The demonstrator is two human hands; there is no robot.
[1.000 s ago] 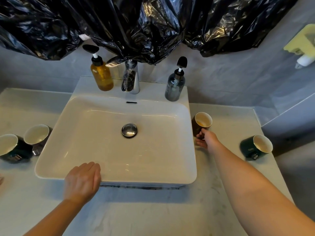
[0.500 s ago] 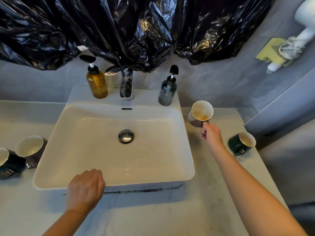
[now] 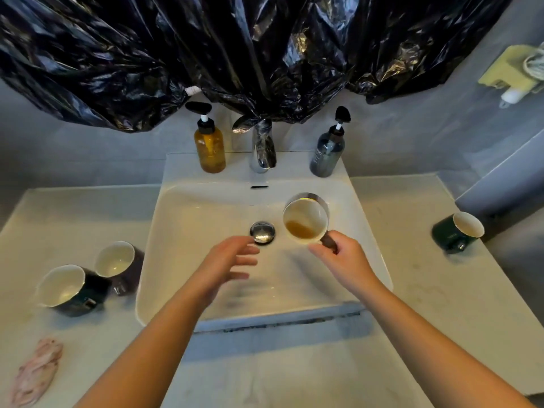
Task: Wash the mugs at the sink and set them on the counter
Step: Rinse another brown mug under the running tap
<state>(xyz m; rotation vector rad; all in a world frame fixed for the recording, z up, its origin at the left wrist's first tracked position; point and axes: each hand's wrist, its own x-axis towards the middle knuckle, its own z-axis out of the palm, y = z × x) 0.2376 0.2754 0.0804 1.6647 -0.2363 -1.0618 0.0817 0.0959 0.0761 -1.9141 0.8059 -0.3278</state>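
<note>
Over the sink, right of the drain plug: the right grip pinches the handle of a mug, fingers curled round it. The mug is tilted, mouth toward the camera, with brown dregs pooled low inside. The left grip is spread, holds nothing and hovers just beside the plug; it is blurred.

Risks, judged:
- Handle-only pinch on a tilted mug. Once wet, it could swivel or slip and chip against the basin.
- The faucet stands at the sink's back edge. The mug's rim could strike it on approach.
- Two mugs sit near the surface's left edge, one just beside the sink wall, and a green mug near its right edge. A swinging forearm could knock them.
</note>
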